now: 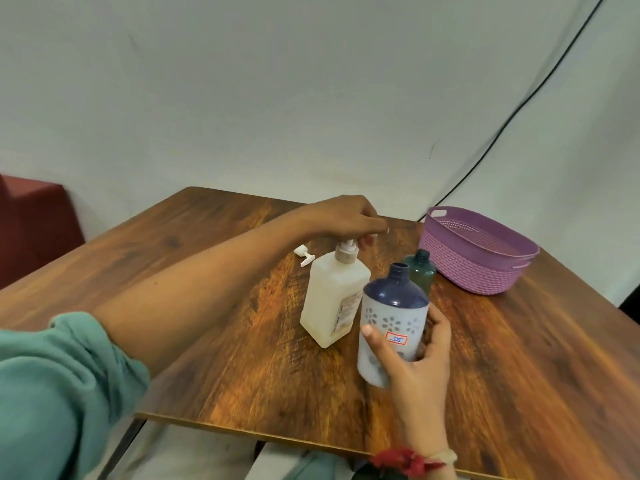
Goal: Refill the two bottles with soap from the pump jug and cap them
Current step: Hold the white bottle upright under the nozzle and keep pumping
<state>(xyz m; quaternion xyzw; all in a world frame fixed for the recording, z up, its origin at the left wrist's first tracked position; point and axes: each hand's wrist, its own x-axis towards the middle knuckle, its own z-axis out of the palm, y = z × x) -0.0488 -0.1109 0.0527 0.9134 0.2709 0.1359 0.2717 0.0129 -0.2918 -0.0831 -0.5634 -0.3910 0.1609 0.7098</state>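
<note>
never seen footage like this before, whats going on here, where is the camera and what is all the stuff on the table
There is no machine: one wide-angle camera sits on a person's head, looking down at their own two hands. On the wooden table stand a cream pump jug of soap, a small open green bottle and a purple basket; a loose white pump cap lies behind the jug. The left hand reaches over the jug's pump head. The right hand holds an uncapped blue-topped bottle with a flower pattern and a small label.
</note>
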